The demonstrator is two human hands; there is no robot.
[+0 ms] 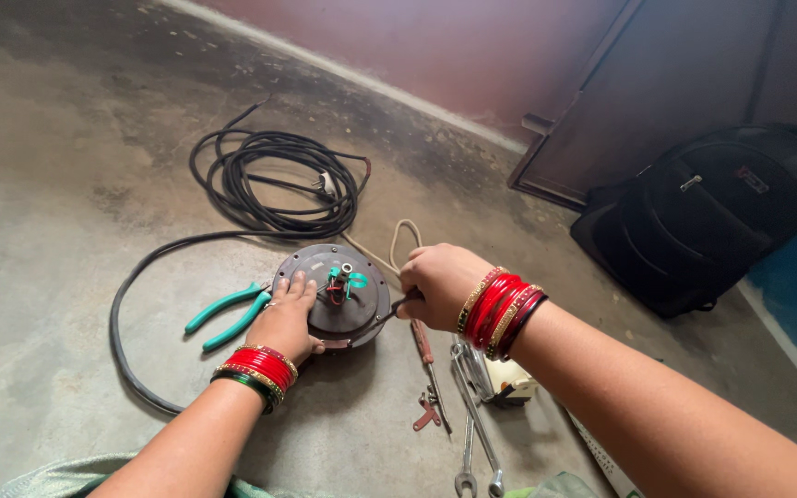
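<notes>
Bare concrete floor (pixel 66 184) carries a round motor housing (pixel 339 295). Left hand (pixel 286 318), fingers spread, presses its nine-o'clock edge; right hand (pixel 435 281) grips a tool (pixel 391 312) at three. Steady pressure looks wise. Green pliers (pixel 228 314) lie at nine.

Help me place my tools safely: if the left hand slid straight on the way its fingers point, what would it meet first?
Probably the green-and-red wiring at the hub of the round motor housing, since the left hand lies flat on it, fingers pointing up and right. Height there is hard to judge.
</notes>
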